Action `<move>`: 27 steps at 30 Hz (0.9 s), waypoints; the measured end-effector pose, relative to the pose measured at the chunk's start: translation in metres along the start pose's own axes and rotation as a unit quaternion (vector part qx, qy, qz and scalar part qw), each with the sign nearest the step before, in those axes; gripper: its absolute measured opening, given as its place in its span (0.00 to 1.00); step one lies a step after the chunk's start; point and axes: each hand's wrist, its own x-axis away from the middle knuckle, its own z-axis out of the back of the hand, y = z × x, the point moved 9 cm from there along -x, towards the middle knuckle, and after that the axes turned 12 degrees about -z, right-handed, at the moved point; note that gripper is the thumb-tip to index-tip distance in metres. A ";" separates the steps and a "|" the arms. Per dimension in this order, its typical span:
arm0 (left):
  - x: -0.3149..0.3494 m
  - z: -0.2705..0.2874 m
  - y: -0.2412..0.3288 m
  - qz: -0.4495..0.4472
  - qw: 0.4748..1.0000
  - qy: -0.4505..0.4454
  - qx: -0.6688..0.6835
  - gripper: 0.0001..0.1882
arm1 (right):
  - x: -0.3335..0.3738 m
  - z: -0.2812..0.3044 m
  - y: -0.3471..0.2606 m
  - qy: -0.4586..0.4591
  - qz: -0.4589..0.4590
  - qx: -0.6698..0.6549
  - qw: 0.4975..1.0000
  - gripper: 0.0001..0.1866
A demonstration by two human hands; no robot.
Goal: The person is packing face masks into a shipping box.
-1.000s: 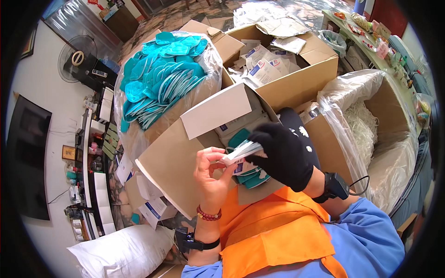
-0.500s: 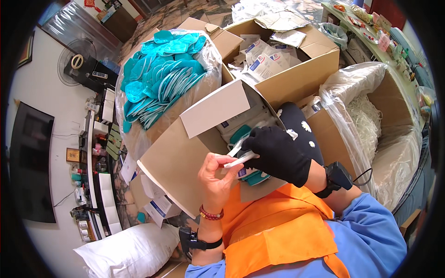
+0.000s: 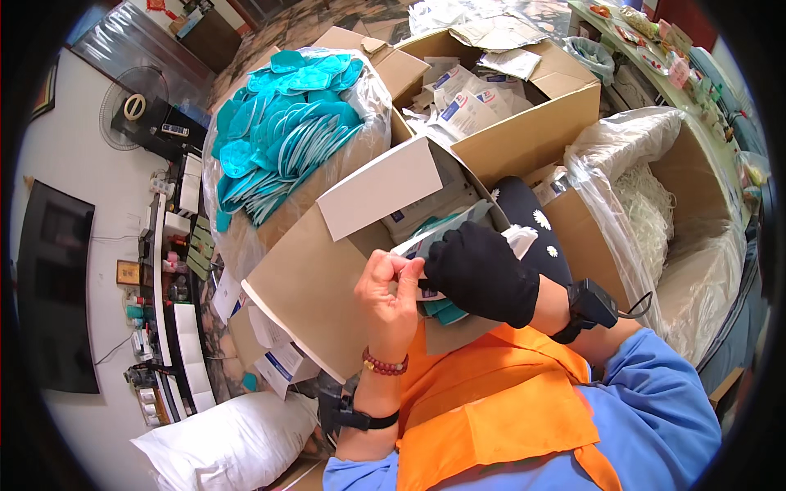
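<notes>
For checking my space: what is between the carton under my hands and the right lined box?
Head view shows, between carton and lined box, what looks like a dark flowered trouser leg and, farther off, some packaging.

A white wall [image 3: 61,155] formed the left boundary of the room, with a black flat screen [image 3: 53,286] set against it. A low black-and-white shelf unit [image 3: 182,348] ran alongside, near a small framed picture [image 3: 128,272]. A round fan [image 3: 115,123] stood above. The floor [image 3: 286,26] was patterned stone. A brown cabinet [image 3: 209,39] occupied the far left; a pale-green bench [image 3: 600,29] extended along the right. Lighting was bright.
</notes>
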 end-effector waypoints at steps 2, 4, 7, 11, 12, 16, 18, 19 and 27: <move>-0.003 -0.006 -0.005 0.013 1.000 -0.008 0.012 0.13 | 0.002 0.001 -0.004 0.012 0.026 0.055 0.998 0.05; -0.002 -0.009 -0.012 0.035 0.999 -0.006 0.025 0.14 | 0.004 0.009 -0.006 0.060 0.037 0.037 0.997 0.02; 0.000 -0.012 -0.023 0.088 0.992 -0.003 0.096 0.16 | 0.002 0.016 -0.004 0.073 0.027 0.042 0.996 0.02; -0.011 -0.014 -0.018 0.111 0.986 -0.031 0.124 0.20 | -0.014 0.014 0.019 0.021 -0.016 -0.026 0.999 0.04; -0.011 -0.019 -0.019 0.106 0.982 -0.092 0.125 0.21 | -0.019 0.007 0.028 -0.052 -0.041 -0.066 0.996 0.05; -0.012 -0.029 -0.010 0.062 0.978 -0.141 0.138 0.21 | -0.023 0.005 0.035 -0.123 -0.058 -0.145 0.980 0.05; -0.012 -0.032 -0.001 0.089 0.983 -0.091 0.129 0.22 | -0.021 0.008 0.033 -0.105 -0.051 -0.151 0.982 0.04; -0.010 -0.026 0.000 0.117 0.985 -0.037 0.118 0.22 | -0.019 0.011 0.026 -0.076 -0.029 -0.076 0.994 0.03; -0.007 -0.031 -0.011 0.126 0.985 -0.057 0.104 0.23 | 0.005 0.029 -0.001 0.046 0.071 0.059 0.995 0.02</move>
